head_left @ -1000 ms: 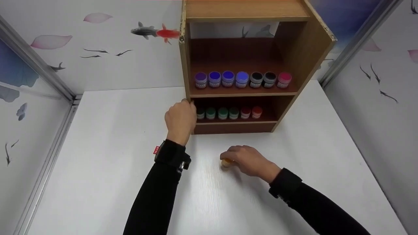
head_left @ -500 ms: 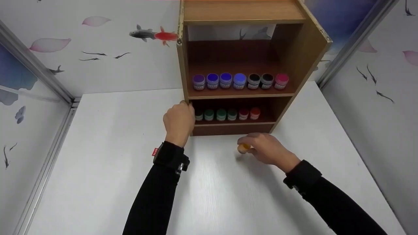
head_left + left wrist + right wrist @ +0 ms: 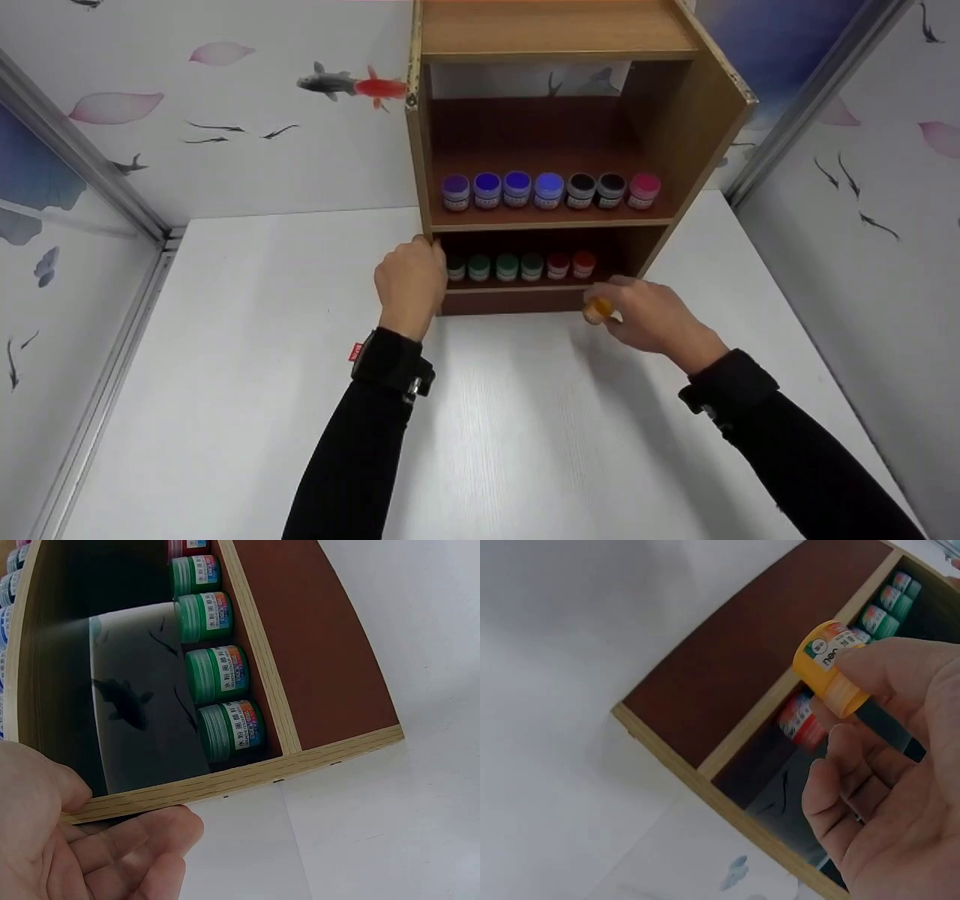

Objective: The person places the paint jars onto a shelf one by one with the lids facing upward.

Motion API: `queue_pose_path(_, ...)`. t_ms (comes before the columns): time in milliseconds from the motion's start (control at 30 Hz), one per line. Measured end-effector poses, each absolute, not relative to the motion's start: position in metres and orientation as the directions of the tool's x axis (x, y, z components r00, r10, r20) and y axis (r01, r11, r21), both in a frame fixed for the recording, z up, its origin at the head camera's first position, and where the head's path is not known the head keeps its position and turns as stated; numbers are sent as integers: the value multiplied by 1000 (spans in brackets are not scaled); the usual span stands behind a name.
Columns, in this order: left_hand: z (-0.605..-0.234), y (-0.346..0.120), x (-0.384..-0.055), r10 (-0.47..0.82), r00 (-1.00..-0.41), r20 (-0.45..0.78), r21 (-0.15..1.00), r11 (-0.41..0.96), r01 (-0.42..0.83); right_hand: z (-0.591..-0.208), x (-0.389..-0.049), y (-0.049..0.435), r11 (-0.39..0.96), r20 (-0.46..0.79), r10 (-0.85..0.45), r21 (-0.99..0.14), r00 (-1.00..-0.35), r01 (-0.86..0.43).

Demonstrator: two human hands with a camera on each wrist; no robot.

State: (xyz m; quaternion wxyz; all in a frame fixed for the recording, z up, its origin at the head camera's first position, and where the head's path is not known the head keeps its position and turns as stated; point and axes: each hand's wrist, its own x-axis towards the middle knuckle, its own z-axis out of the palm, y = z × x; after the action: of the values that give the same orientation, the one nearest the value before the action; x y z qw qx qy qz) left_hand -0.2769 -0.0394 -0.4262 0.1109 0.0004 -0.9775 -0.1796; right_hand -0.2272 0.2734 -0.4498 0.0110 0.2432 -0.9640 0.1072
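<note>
My left hand (image 3: 411,285) grips the left side board of a wooden shelf unit (image 3: 536,302); in the left wrist view the thumb lies inside the edge and the fingers (image 3: 150,840) outside it. My right hand (image 3: 652,315) pinches a small yellow-orange paint jar (image 3: 598,310) in front of the unit's lower right corner. In the right wrist view this labelled jar (image 3: 832,664) sits between thumb and fingers, overlapping the lower compartment. That compartment holds a row of green and red paint jars (image 3: 507,267), with room at its right end beside the red jar (image 3: 583,264).
On the upper shelf stands a row of purple, blue, black and pink paint jars (image 3: 549,190). The unit rests on a white table (image 3: 262,375) against patterned wall panels (image 3: 300,165). Metal frame posts (image 3: 112,165) run along the corners.
My right hand has carried the yellow-orange jar off the table, rightward and toward the shelf unit. The left hand keeps its grip on the side board. The head view has shifted slightly.
</note>
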Motion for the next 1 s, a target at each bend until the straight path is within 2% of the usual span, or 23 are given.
queue_pose_path(500,-427,-40,-277,-36,-973,230,366,929,52,-435,-256,288,945,180,-301,-72,-936,-318)
queue_pose_path(1000,-427,-38,-278,-57,-976,212,363,931,24,-446,-281,281,969,118,-243,-9,-963,-246)
